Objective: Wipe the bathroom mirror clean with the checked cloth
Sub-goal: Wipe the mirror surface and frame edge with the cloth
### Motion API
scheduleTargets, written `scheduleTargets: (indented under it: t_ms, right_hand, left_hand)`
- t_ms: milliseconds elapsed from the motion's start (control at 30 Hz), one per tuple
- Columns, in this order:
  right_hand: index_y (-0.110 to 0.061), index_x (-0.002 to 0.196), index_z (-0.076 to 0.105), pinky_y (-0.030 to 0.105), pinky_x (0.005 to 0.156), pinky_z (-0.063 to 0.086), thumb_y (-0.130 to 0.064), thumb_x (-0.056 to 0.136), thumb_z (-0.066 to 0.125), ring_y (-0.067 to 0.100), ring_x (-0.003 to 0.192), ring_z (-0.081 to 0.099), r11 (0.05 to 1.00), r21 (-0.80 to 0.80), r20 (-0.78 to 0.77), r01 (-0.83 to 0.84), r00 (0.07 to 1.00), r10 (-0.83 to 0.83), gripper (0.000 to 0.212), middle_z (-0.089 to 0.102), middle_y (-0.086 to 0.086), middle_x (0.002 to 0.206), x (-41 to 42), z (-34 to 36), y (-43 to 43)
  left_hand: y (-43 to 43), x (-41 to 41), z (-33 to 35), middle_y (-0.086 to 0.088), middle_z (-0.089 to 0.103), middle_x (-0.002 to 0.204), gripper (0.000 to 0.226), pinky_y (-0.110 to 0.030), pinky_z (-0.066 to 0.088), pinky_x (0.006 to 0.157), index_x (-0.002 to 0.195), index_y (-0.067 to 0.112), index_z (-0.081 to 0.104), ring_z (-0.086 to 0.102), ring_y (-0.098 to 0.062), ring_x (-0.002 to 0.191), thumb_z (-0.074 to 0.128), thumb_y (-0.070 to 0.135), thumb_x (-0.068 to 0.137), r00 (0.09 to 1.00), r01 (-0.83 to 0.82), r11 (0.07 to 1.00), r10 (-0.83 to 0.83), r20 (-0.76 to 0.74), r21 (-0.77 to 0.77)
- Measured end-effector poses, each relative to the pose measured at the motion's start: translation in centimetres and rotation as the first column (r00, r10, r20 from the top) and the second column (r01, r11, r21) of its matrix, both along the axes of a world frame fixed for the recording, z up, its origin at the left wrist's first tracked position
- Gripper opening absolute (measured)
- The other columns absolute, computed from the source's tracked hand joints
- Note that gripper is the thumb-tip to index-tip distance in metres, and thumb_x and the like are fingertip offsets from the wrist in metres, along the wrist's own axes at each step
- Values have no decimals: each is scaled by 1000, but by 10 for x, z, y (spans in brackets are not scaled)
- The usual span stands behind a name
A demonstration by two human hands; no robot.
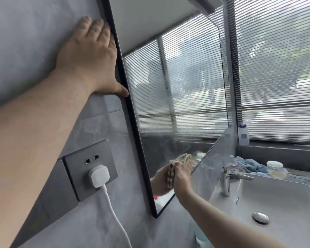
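- At far left, one left hand [89, 56] lies flat on the grey wall [25, 42]. Its fingers are straight and hold nothing, and its thumb touches the black frame [132, 111].
- Below it are one grey socket plate [79, 165], one white plug [98, 176] seated in it, and one white cable [115, 212] trailing down.
- One mirror [168, 95] stands right of the frame, smeared and reflecting slatted blinds.
- Low on the glass, one right hand [182, 176] grips one bunched checked cloth [170, 176] and presses it against the mirror, fingers curled over the cloth. Both are doubled in the reflection.
- Right of that are one chrome tap [227, 178] and one white basin [284, 203].
- Farther back are one white bottle [243, 134] on the sill, one blue towel [249, 164] and one round jar [276, 169].
- One set of blinds [284, 68] covers the window at far right.
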State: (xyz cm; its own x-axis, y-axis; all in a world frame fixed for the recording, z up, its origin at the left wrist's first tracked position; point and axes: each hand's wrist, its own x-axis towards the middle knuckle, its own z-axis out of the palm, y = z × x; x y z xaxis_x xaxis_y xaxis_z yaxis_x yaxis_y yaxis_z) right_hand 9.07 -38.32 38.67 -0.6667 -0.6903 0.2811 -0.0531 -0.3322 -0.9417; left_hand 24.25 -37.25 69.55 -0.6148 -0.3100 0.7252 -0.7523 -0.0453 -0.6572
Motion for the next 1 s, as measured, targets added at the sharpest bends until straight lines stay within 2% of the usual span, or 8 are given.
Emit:
scheduleTargets:
  t_ms: [100, 200, 367, 500, 633, 767, 900, 1000]
  right_hand:
    - [-29, 154, -7, 20, 118, -11, -57, 87, 23, 0, 148, -15, 991, 130, -171, -43, 983, 65, 79, -12, -6, 166, 10, -48, -6]
    - [-30, 148, -20, 10, 111, -19, -69, 82, 14, -16, 136, -31, 989, 109, -322, -95, 938, 126, 84, -24, -12, 161, 46, -51, 12]
    - [-30, 149, -22, 28, 120, -16, -67, 80, 12, -6, 142, -30, 999, -37, -474, -1, 880, -16, 85, -26, -11, 161, 64, 16, 9]
    - [-21, 157, -13, 26, 118, -20, -60, 89, 23, 2, 146, -26, 997, -75, -551, 29, 832, -65, 86, -23, -8, 163, 54, 99, -9]
    - [-19, 158, -12, 25, 119, -19, -64, 90, 22, 0, 145, -27, 993, -108, -632, 54, 767, -110, 88, -23, -11, 162, 47, 92, -12]
    - [-27, 154, -15, 31, 122, -12, -70, 84, 11, -5, 144, -27, 999, -41, -529, 34, 847, -51, 87, -24, -14, 161, 37, 3, -10]
    - [-44, 142, -16, 31, 124, -8, -64, 88, 22, -6, 146, -20, 997, 65, -261, -38, 964, 54, 69, -19, -21, 159, 30, -72, -3]
    - [-29, 153, -13, 27, 122, -10, -57, 88, 22, -3, 147, -17, 995, 96, -175, -28, 984, 44, 79, -15, -10, 165, 23, -55, -11]
  left_hand:
    - [2, 0, -1, -21, 24, 161, 150, -48, 9, 124, 153, -3, 24, 19, -34, 151, 29, 105, 48, 1000, 2, 1000, -1, -14, 12]
    - [2, 1, -1, -22, 23, 162, 149, -49, 9, 124, 153, -3, 24, 18, -35, 151, 33, 104, 50, 1000, 8, 1000, -7, -21, 24]
    - [1, 2, -1, -22, 24, 161, 149, -49, 10, 124, 153, -3, 24, 19, -36, 151, 30, 104, 50, 1000, -1, 1000, 1, -7, 15]
    - [2, 2, 0, -23, 24, 161, 149, -49, 12, 124, 153, -4, 23, 20, -36, 150, 31, 104, 50, 1000, 2, 1000, -2, -4, 11]
    - [1, 1, 0, -22, 23, 162, 150, -48, 9, 124, 153, -4, 22, 18, -35, 151, 30, 105, 50, 1000, -3, 1000, 3, -13, 21]
    - [1, 0, 0, -21, 22, 162, 150, -48, 8, 124, 153, -3, 21, 17, -35, 151, 27, 105, 49, 1000, -8, 1000, 8, -16, 25]
    - [1, 0, 0, -21, 22, 162, 150, -48, 8, 125, 153, -3, 21, 16, -34, 152, 29, 105, 49, 1000, -14, 1000, 15, -18, 28]
    - [2, 0, 1, -21, 20, 163, 150, -48, 7, 125, 154, -3, 18, 15, -34, 152, 29, 105, 50, 1000, -12, 999, 13, -27, 38]
